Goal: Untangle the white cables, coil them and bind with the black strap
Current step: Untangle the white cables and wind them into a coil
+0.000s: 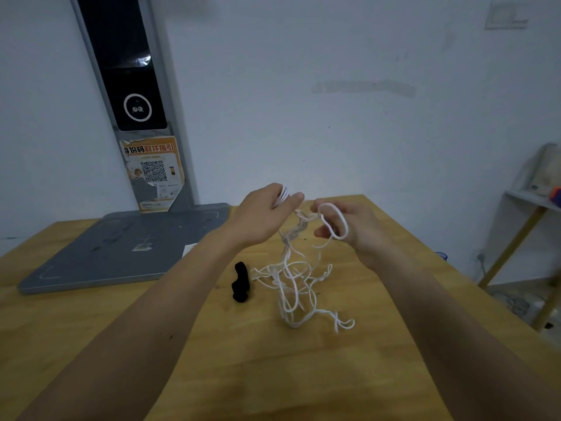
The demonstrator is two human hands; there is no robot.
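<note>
A tangle of thin white cables lies on the wooden table, with strands rising to both hands. My left hand is raised above the table with several turns of white cable wrapped around its fingers. My right hand pinches a loop of the same cable, held level with the left hand. A twisted stretch of cable spans the gap between the hands. The black strap lies crumpled on the table just left of the tangle, touched by neither hand.
A grey flat base with an upright post carrying a dark screen and an orange sticker stands at the table's back left. A white wall is behind. A wooden-legged shelf stands off the table's right edge.
</note>
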